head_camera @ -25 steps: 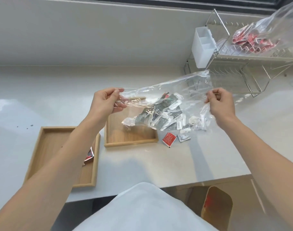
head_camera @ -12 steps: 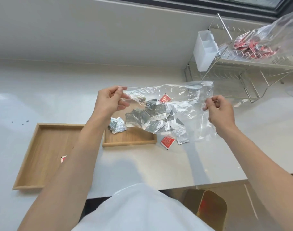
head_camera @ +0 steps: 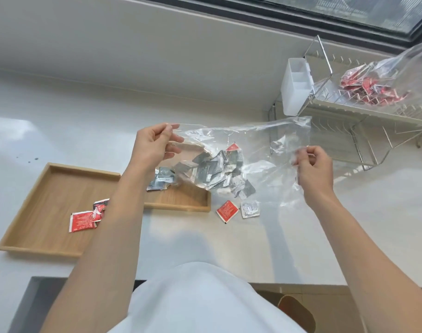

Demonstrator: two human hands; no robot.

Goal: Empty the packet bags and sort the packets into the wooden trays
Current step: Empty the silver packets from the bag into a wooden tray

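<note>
Both hands, left (head_camera: 154, 145) and right (head_camera: 313, 167), are pinching a clear bag (head_camera: 258, 150); grey packets (head_camera: 212, 171) are blurring inside, print unreadable; left forearm is hiding part of the far tray (head_camera: 181, 200).

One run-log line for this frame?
both hands hold clear bag | grey packets spilling over right tray | second bag on rack, full
</note>
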